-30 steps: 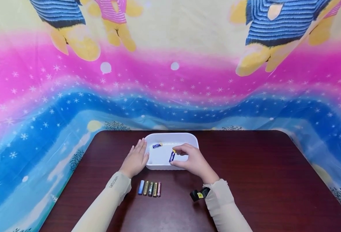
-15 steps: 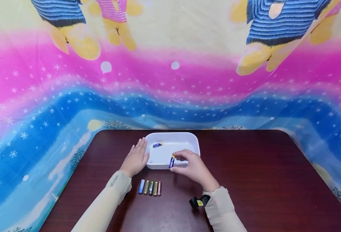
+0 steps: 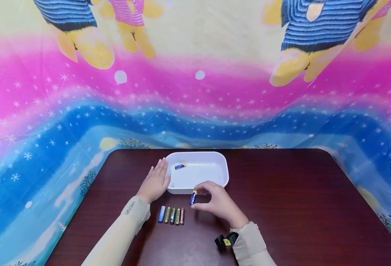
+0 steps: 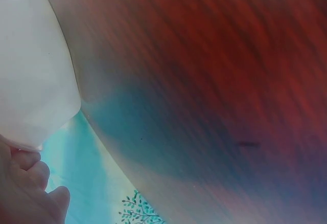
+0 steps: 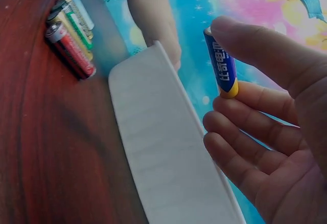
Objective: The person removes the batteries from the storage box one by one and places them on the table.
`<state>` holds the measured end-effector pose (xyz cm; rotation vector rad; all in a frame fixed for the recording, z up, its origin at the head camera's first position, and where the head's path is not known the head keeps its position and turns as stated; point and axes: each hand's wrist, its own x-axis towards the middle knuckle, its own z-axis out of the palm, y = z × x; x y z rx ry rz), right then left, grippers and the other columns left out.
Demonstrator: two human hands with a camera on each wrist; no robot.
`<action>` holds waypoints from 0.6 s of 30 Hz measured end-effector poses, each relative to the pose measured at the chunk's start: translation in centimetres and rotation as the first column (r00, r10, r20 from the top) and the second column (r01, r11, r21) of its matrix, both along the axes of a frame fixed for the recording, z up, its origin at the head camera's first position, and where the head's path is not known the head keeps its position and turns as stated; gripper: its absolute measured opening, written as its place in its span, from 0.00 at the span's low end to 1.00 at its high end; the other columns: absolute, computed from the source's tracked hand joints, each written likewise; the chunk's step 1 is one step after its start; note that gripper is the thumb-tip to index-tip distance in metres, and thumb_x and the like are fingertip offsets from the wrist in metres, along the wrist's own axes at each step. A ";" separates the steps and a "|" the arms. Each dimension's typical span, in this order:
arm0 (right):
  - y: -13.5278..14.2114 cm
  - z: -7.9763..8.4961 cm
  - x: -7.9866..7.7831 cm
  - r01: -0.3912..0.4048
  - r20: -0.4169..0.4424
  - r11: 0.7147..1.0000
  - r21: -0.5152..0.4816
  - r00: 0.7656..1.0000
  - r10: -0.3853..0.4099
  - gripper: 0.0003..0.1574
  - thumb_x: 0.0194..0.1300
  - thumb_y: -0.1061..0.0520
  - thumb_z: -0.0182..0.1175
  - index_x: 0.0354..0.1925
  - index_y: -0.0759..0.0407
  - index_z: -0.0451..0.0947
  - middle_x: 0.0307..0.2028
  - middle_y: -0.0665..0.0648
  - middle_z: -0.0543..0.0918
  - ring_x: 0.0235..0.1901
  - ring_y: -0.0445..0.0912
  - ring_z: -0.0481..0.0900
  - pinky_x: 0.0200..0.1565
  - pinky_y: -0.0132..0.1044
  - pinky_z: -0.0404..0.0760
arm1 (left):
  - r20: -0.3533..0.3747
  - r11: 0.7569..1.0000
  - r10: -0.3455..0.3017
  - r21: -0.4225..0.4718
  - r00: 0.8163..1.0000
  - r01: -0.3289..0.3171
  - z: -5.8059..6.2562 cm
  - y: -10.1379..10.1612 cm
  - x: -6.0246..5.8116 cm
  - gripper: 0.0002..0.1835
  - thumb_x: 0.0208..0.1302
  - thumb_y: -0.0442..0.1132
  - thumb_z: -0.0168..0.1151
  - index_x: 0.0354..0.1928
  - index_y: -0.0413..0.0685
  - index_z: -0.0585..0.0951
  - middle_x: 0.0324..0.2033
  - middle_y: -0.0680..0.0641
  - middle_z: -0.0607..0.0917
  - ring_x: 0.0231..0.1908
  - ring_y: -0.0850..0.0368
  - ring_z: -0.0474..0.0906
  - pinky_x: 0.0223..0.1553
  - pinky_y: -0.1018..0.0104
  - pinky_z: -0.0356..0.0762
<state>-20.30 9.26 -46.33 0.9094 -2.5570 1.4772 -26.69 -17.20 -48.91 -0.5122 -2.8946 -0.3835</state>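
A blue-and-yellow battery (image 3: 193, 197) is pinched by its ends between the thumb and fingertips of my right hand (image 3: 219, 201). It is in the air just in front of the white plastic tray (image 3: 180, 191); the right wrist view shows the same battery (image 5: 221, 63) close up. My left hand (image 3: 153, 183) rests with straight fingers along the tray's left side. Inside the tray, at the back left, lies another blue-and-yellow battery (image 3: 180, 166). Several batteries (image 3: 172, 215) in blue, gold, green and red lie side by side in a row on the table in front.
The dark red-brown wooden table (image 3: 292, 199) extends to both sides of the tray. Behind it hangs a printed cloth (image 3: 199, 96). A black band with a camera (image 3: 226, 241) sits at my right wrist.
My right hand has carried the pinched battery from over the tray toward me, past the front rim, close to the row. The left hand has stayed at the tray's side.
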 end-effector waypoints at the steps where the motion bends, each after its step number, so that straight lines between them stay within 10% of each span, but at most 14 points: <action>1: 0.0 -0.1 0.0 -0.004 0.000 1.000 0.002 1.000 0.004 0.28 0.45 0.50 0.76 0.45 0.56 0.79 0.37 0.50 0.80 0.39 0.49 0.79 0.44 0.42 0.79 | 0.000 1.000 0.000 -0.002 1.000 0.000 0.0 0.0 0.0 0.31 0.73 0.49 0.39 0.71 0.37 0.55 0.71 0.42 0.53 0.71 0.49 0.45 0.67 0.47 0.49; 18: -0.1 -1.6 0.2 -0.094 0.059 0.992 0.085 0.994 0.089 0.26 0.45 0.49 0.75 0.43 0.52 0.77 0.37 0.47 0.79 0.38 0.46 0.80 0.43 0.38 0.80 | 0.022 1.000 0.002 -0.002 1.000 -0.002 -0.2 0.0 -0.2 0.31 0.73 0.49 0.37 0.71 0.38 0.54 0.72 0.43 0.50 0.71 0.50 0.43 0.67 0.47 0.48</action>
